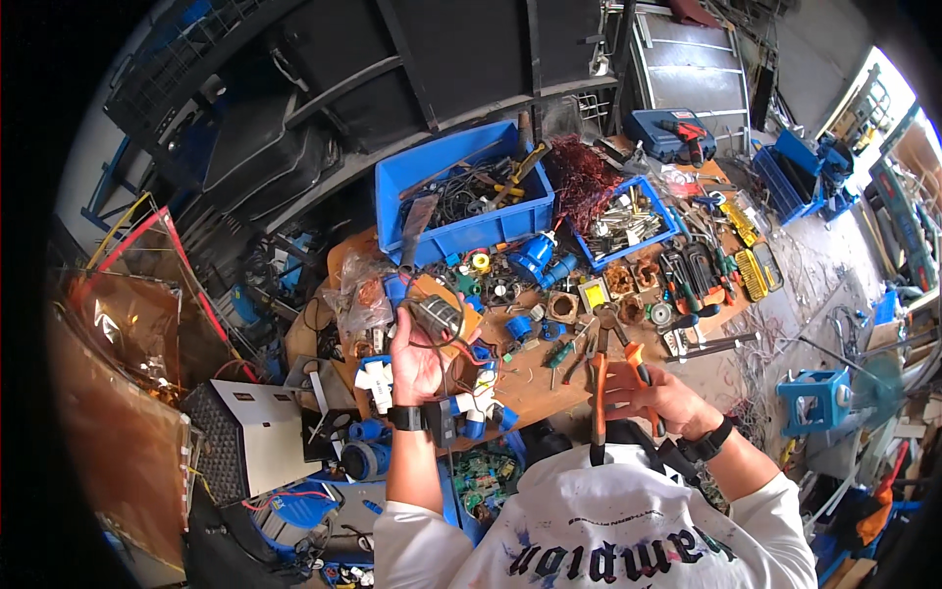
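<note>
Pliers with orange handles — gripped in the right hand.
Left hand clasps a wire-wound coil — just left of the pliers.

White T-shirt with short sleeves, loose over the shoulders. Black block lettering runs across the chest, with blue-purple paint-like smudges around it; a smaller line of dark print sits above. Bare forearms. Black band, watch-like, on the left wrist. Black band on the right wrist too, broader. No gloves on either hand.
</note>
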A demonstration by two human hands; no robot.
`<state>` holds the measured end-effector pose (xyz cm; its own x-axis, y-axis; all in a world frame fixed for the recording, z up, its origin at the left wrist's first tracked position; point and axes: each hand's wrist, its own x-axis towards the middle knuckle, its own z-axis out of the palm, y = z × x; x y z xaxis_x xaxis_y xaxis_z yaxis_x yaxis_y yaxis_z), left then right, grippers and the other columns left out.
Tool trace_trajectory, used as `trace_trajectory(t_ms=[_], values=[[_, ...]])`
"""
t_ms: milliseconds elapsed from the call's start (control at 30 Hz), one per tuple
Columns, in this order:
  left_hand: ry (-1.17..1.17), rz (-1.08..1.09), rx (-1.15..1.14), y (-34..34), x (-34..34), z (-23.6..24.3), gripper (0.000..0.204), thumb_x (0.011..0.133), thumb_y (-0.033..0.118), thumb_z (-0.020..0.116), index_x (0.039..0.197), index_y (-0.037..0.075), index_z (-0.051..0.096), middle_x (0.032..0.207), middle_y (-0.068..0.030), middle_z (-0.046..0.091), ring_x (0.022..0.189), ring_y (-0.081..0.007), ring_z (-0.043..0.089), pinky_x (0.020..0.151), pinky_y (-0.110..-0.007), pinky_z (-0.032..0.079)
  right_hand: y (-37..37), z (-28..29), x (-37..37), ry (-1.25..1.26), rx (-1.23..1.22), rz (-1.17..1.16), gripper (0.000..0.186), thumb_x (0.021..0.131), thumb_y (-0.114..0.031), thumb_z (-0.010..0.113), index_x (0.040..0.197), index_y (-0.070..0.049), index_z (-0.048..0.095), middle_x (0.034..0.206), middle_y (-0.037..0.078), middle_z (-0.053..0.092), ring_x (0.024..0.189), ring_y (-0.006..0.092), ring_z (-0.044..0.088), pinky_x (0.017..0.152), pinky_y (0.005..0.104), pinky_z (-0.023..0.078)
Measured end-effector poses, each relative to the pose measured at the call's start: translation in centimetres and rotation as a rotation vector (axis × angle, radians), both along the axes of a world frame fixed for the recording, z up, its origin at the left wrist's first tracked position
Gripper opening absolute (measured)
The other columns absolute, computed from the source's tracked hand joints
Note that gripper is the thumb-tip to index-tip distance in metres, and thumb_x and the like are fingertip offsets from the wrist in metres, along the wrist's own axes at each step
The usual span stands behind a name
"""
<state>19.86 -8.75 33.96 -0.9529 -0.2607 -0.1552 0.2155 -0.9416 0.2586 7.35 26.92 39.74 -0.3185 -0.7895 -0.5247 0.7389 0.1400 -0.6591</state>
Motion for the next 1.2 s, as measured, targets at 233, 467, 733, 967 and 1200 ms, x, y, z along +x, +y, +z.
trace_trajectory(t_ms=[233,467,733,967,1200], values=[[-0.038,-0.041,-0.225,0.6,0.6,2.1,0.064,0.097,0.051,0.046,0.144,0.008,0.036,0.142,-0.0228,0.044,0.131,-0.0398,0.044,0.104,-0.069,0.033,-1.5,1.0,0.7,0.064,-0.030,0.099,0.070,0.080,0.006,0.051,0.147,-0.003,0.033,0.128,0.016,0.056,0.115,0.0273,0.060,0.101,0.0412,0.048],[-0.175,-0.018,-0.334,2.0,0.1,3.3,0.057,0.098,0.048,0.049,0.138,0.008,0.044,0.129,-0.0163,0.058,0.119,-0.0297,0.058,0.101,-0.048,0.047,-2.2,1.9,0.5,0.139,-0.046,0.182,0.066,0.081,0.008,0.051,0.145,-0.002,0.037,0.133,0.016,0.055,0.119,0.0270,0.057,0.101,0.0417,0.047],[-0.216,-0.160,-0.326,4.0,-1.6,4.5,0.062,0.098,0.057,0.040,0.134,0.007,0.048,0.123,-0.0152,0.062,0.108,-0.0297,0.062,0.087,-0.053,0.053,-2.7,2.6,0.8,0.206,-0.072,0.237,0.060,0.084,0.009,0.051,0.142,-0.002,0.038,0.131,0.012,0.056,0.119,0.0246,0.057,0.100,0.0388,0.049],[-0.149,-0.159,-0.409,5.0,-2.7,5.1,0.067,0.097,0.060,0.038,0.139,0.008,0.043,0.129,-0.0166,0.058,0.113,-0.0325,0.060,0.088,-0.055,0.052,-2.5,2.3,0.6,0.227,0.000,0.235,0.055,0.086,0.004,0.054,0.140,-0.002,0.041,0.133,0.011,0.056,0.118,0.0243,0.058,0.097,0.0351,0.050],[-0.065,-0.200,-0.333,4.8,-3.7,3.6,0.069,0.098,0.059,0.032,0.146,0.008,0.034,0.139,-0.0222,0.048,0.126,-0.0378,0.049,0.099,-0.064,0.042,-2.9,3.0,0.7,0.271,-0.009,0.222,0.050,0.089,-0.002,0.055,0.137,-0.002,0.043,0.129,0.010,0.059,0.112,0.0219,0.062,0.092,0.0301,0.051]])
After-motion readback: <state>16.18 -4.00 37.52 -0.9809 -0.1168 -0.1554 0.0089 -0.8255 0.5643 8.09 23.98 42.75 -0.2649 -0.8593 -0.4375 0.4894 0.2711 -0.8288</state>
